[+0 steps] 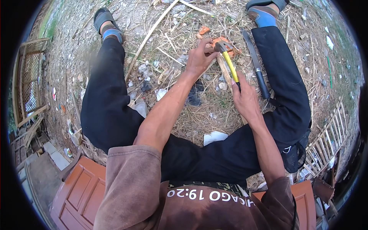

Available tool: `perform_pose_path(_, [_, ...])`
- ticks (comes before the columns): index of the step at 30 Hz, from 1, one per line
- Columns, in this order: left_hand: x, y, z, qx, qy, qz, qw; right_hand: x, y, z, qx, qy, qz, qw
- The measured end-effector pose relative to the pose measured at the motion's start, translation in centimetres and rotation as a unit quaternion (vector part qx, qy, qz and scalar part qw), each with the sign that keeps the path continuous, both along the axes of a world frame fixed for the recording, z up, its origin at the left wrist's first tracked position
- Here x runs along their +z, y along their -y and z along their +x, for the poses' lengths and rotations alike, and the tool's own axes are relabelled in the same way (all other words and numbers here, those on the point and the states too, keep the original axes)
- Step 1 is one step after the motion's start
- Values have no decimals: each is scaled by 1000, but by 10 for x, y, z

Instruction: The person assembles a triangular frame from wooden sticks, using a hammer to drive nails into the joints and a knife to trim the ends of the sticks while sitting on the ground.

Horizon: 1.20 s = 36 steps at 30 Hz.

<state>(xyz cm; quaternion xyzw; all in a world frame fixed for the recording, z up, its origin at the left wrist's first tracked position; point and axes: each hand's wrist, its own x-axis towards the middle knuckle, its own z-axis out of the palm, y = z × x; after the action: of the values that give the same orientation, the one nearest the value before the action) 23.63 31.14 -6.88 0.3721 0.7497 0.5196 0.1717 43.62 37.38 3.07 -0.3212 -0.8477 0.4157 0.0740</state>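
My right hand (pixel 246 100) grips the dark end of a hammer (pixel 229 64) with a yellow handle. Its metal head rests at or just above the far end of a narrow wooden strip (pixel 224 71). Beside the hammer head, my left hand (pixel 200 57) has its fingers bent and drawn together at the strip's end. Whatever those fingers hold is too small or hidden to make out. A broken orange brick (pixel 221 43) lies under or just behind the hammer head. To the right, a long knife (pixel 253 55) with a dark handle lies on the ground by my leg.
My legs stretch out on both sides over ground strewn with dry grass, wood slivers and litter. A long thin bamboo strip (pixel 148 37) lies left of the hands. Behind me are brown wooden panels (pixel 82 191). A slatted wooden rack (pixel 327 138) lies at the right.
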Motion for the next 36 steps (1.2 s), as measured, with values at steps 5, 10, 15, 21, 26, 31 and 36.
perform_pose_path(5, [-5,5,-3,-1,-22,-3,1000,22,2,-7,-29,-13,-40,999])
perform_pose_path(10, [0,2,1,-6,-44,-10,999,0,0,1,5,14,16,1000])
perform_pose_path(15, [-3,1,1,-1,-17,8,1000,17,4,-2,-19,-11,-28,999])
perform_pose_path(21, [-4,1,0,-4,-27,-10,1000,9,2,3,-19,-3,-12,1000])
perform_pose_path(26, [-3,4,1,2,-56,-13,998,25,0,-3,-34,-37,-24,998])
perform_pose_path(31, [-3,4,-1,0,-69,-2,998,24,-4,-2,-53,-60,-2,997])
perform_pose_path(36, [-3,3,4,9,-56,-13,998,-5,-9,18,-81,-32,-4,996])
